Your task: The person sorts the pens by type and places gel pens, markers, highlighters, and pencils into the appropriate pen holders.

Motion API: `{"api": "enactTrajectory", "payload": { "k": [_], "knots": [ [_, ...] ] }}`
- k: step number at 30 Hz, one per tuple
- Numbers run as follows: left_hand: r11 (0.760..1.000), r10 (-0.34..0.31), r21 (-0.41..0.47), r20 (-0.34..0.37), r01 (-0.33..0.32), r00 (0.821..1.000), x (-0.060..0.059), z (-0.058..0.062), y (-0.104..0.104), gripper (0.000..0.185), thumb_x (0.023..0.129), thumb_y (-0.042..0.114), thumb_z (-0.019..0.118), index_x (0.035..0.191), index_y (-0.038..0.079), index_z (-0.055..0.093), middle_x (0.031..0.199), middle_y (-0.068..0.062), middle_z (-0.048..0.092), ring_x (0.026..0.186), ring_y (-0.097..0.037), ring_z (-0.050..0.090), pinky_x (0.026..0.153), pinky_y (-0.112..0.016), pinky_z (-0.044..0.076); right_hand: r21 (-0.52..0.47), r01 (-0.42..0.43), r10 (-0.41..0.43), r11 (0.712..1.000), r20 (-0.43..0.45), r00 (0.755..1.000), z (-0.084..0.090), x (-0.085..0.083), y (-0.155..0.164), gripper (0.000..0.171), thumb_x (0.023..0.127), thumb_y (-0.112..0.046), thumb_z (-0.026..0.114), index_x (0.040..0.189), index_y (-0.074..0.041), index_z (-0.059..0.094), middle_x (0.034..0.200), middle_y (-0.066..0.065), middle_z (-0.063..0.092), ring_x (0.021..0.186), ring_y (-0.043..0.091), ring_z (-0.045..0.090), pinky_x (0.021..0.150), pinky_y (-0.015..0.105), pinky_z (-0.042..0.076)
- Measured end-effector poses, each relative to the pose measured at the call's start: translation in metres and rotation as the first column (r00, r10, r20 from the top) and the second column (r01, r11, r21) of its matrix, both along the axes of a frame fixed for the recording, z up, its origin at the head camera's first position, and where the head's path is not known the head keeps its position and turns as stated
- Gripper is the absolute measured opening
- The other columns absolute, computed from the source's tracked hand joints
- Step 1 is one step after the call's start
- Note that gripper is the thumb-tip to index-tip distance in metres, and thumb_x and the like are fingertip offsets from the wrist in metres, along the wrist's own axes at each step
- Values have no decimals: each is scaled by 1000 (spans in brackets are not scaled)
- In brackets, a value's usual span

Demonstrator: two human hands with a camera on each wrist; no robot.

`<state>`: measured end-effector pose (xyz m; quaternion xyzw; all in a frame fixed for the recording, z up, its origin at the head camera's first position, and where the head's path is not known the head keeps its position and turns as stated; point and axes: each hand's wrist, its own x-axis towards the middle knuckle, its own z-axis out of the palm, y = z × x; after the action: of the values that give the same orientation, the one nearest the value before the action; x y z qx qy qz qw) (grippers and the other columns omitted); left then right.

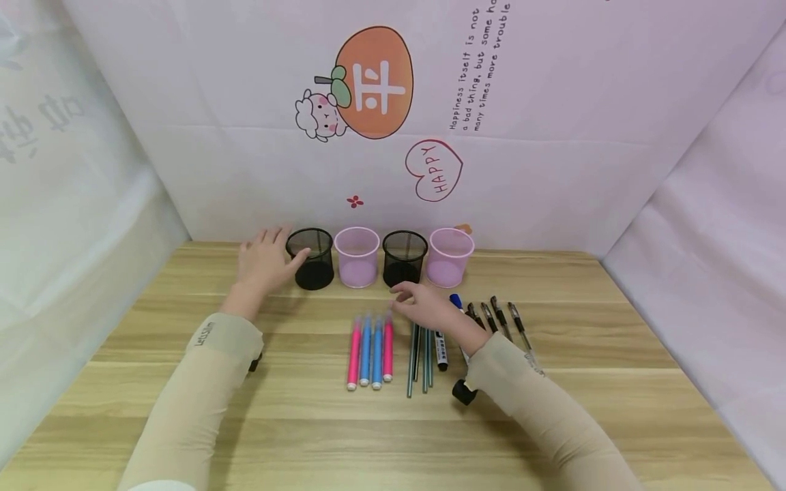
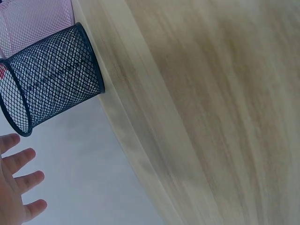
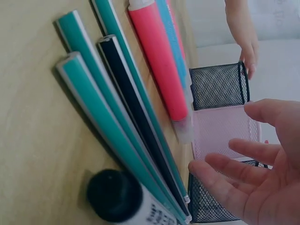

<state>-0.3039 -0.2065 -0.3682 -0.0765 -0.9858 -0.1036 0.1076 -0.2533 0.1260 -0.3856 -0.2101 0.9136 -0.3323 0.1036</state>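
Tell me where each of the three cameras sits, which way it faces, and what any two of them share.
Head: worn high, looks forward and down at the table; both sleeved arms show, left hand, right hand.
Left wrist: looks past open fingers at the black mesh cup.
Right wrist: looks along the pens past the right hand.
Shared: all three show that black mesh cup.

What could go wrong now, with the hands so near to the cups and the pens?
The left hand is open beside the leftmost black mesh cup; these cups look light, so a nudge might tip it or push it into the pink cup. The right hand hovers over the pink and blue markers and green pencils; a careless brush could roll the round ones out of their row.
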Motion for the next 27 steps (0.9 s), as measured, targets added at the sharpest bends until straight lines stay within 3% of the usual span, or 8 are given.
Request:
{"api": "enactTrajectory", "payload": {
  "k": [8,16,27],
  "knots": [
    [1000,-10,-29,-3,10,1000,-4,-5,1,85,102,62,45,160,3,29,159,-25,34,147,-49,26,112,-73,22,5,12,-13,1000,99,995,-3,-2,-1,46,104,-25,61,143,-2,56,116,15,68,75,20,69,70,34,56],
    [999,-15,-39,32,16,999,-6,-10,1,92,100,69,40,163,5,21,163,-27,26,149,-51,19,115,-74,12,-5,1,-1,1000,129,992,-6,-2,-5,44,103,-20,62,140,3,58,104,12,69,70,21,68,65,30,56],
    [1000,-5,-29,92,8,996,-7,-11,4,102,96,76,40,165,5,13,166,-26,19,151,-52,9,116,-73,4,10,27,-28,1000,173,985,-13,-4,-11,46,100,-19,68,141,1,58,106,12,72,64,16,66,65,30,57]
  ]
}}
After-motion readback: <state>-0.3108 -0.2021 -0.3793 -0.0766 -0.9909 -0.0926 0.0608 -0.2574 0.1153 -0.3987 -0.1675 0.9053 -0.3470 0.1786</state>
